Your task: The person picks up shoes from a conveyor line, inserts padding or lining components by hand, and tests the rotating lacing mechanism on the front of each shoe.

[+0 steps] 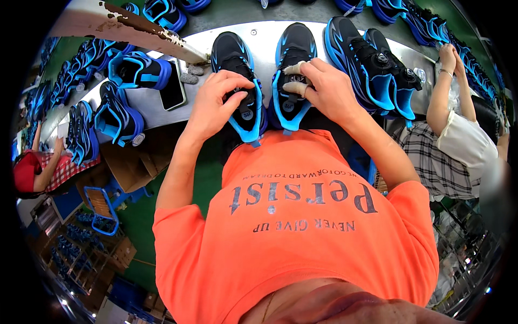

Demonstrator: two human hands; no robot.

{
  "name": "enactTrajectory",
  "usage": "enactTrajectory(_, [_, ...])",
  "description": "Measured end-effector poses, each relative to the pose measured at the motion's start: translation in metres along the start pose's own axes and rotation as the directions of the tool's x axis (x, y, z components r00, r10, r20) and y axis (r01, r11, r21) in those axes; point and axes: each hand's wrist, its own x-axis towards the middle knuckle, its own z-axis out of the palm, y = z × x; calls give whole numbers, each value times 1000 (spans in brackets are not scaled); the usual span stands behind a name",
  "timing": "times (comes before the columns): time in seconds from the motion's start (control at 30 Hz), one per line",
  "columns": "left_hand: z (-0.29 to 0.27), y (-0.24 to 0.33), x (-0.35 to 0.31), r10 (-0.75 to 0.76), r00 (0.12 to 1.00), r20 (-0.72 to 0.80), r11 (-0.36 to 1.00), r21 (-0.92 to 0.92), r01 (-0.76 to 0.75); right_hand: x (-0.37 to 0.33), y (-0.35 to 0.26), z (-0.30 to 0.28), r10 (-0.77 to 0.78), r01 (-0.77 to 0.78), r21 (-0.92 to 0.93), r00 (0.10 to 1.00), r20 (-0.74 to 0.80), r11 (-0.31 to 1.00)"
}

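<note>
Two black-and-blue sneakers (pixel 232 48) are set on the metal worktable (pixel 265 43). At their collars (pixel 249 133), left hand (pixel 216 97) and right hand (pixel 330 89) are curled, thumbs near forefingers; whether anything is pinched cannot be told. Adjustment seems underway; light fingertip control would be needed next.

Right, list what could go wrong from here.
The pale finger covers on the right hand might snag in the shoe it touches. The heels of the pair farther right seem to overhang the table; a bump could tip them. The phone lies by another shoe and could get knocked.
</note>
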Motion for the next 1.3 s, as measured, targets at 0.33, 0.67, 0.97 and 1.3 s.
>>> enactTrajectory(0.33, [48,56,0,-400,833,383,591,-587,553,11,14,8,-44,51,71,994,-103,996])
enactTrajectory(0.67, [76,39,34,-417,763,493,17,-836,549,31,35,5,-61,57,112,998,32,992])
enactTrajectory(0.97, [93,34,48,-431,744,511,1,-824,567,40,52,1,-30,16,112,992,122,994])
enactTrajectory(1.3, [102,34,56,-434,739,515,-46,-832,553,34,62,3,-13,12,155,1000,10,988])
